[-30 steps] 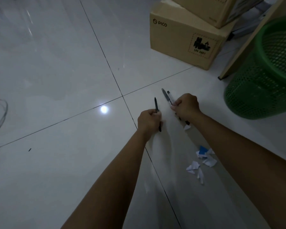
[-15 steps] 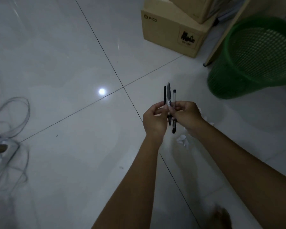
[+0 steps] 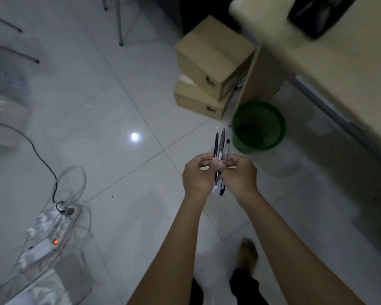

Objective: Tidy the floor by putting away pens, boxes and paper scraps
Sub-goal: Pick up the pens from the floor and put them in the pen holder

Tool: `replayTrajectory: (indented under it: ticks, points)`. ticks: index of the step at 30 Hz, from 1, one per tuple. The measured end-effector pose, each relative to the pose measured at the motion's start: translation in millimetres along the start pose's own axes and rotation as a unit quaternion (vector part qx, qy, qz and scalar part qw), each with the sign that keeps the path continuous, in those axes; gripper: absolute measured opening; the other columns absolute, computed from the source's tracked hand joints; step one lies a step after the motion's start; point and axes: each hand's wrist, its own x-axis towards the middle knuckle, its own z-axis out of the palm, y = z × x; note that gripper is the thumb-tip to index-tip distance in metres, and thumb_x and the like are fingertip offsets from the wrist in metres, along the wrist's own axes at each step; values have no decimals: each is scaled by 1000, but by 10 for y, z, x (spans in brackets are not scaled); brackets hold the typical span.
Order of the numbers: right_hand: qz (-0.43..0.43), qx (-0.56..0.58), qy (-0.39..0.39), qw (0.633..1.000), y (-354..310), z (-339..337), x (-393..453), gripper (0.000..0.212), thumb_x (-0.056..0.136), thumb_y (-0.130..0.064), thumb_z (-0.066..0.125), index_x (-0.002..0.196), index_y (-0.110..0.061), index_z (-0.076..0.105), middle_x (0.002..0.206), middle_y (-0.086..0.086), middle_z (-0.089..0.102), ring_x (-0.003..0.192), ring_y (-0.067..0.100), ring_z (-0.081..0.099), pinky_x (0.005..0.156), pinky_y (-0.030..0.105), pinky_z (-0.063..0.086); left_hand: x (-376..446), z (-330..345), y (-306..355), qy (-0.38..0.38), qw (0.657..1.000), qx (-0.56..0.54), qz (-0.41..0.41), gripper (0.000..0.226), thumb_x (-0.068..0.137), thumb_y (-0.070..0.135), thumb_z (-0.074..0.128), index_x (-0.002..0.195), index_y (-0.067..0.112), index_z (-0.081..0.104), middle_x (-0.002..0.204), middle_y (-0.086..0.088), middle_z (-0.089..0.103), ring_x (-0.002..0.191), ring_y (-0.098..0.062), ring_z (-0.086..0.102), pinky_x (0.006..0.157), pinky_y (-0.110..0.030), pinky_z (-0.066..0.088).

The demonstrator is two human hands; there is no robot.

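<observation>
Pens (image 3: 221, 150), three of them, stand bunched and roughly upright between both hands, above the white tiled floor (image 3: 110, 119). The left hand (image 3: 197, 175) curls its fingers and thumb against the bundle from one side, and the right hand (image 3: 240, 172) pinches it from the other, the thumb laid over the barrels. The tips rise above the fingers; the lower ends stick out beneath the palms, where something pale also shows, too blurred to tell what it is.

Just beyond the pens a green mesh bin (image 3: 259, 126) stands on the floor beside a wooden desk panel (image 3: 260, 78). Two cardboard boxes (image 3: 211, 69) are stacked next to that panel, the upper one turned askew on the lower. At lower left a power strip (image 3: 51, 234) with a lit red switch lies among loose cables (image 3: 42, 159). A bare foot (image 3: 248, 253) shows below the right forearm.
</observation>
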Motion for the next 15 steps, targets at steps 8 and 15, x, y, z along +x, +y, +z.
replayTrajectory:
  ticks: [8,15]
  points:
    - [-94,23,34,995,-1230,-1235,-154,7,90,-16,67,93,-18,73,80,-8,72,69,1,66,61,12,47,-622,263,1613,-30,988,63,139,13,96,29,67,109,30,69,98,12,74,84,-17,74,85,-46,62]
    - [-145,73,106,981,-1938,-2191,-196,5,84,-22,74,83,-22,69,76,-15,69,72,-5,66,69,24,59,-988,514,2593,-59,980,-2,191,24,99,26,65,123,29,64,97,4,71,93,-23,73,85,-48,62]
